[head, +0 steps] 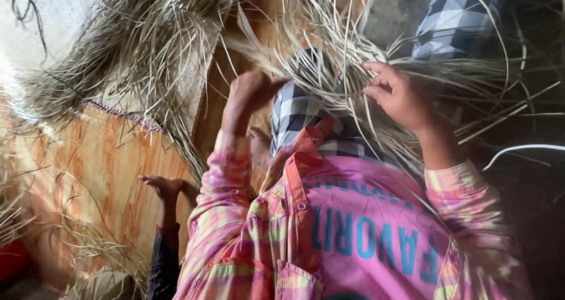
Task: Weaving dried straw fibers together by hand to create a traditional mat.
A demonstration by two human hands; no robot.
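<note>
A loose tangle of pale dry straw strands (329,64) hangs in front of me, over a grey and white checked cloth (297,114). My left hand (250,91) is closed around a bunch of the strands at the tangle's left side. My right hand (400,94) has its fingers curled into the strands at the right side. Both arms wear pink and yellow plaid sleeves, over a pink shirt with blue letters (365,229).
A big heap of greyish straw (135,41) lies at the upper left on an orange woven mat (100,176). Another person's hand (163,188) in a dark sleeve rests on that mat at lower left. More checked cloth (456,20) sits at the upper right.
</note>
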